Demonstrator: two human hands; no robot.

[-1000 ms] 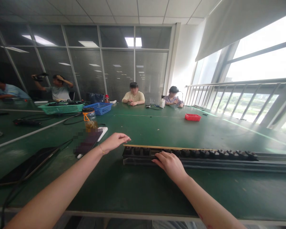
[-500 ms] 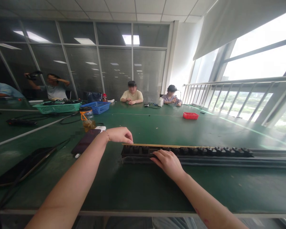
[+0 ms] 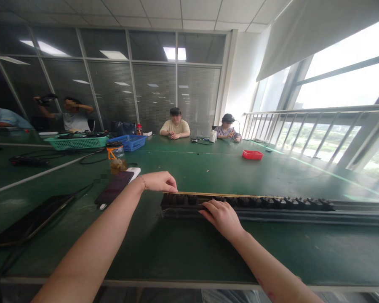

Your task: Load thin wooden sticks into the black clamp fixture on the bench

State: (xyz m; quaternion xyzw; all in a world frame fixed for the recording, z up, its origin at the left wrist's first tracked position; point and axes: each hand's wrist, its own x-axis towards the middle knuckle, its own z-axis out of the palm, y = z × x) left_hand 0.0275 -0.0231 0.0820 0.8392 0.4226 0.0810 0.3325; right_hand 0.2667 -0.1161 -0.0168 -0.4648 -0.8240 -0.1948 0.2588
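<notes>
A long dark rail (image 3: 271, 214) lies across the green table in front of me, bearing a row of small black parts (image 3: 281, 203) with metal bits on top. Along its far edge runs a thin yellow strip (image 3: 208, 195). My left hand (image 3: 160, 182) has its fingers pinched together on that strip near its left end. Over the near side of the rail, my right hand (image 3: 222, 214) is closed, thumb and fingertips together among the black parts. What it grips is too small and covered to make out.
Left of the rail are a dark phone (image 3: 115, 187), a jar with an orange handle (image 3: 116, 156) and a black tablet-like slab (image 3: 31, 221). Farther back stand a green basket (image 3: 77, 143), a blue basket (image 3: 131, 142) and a red tray (image 3: 252, 155). Several people sit around the table.
Both hands keep nearly the same place and grip. Only the view has shifted very slightly.
</notes>
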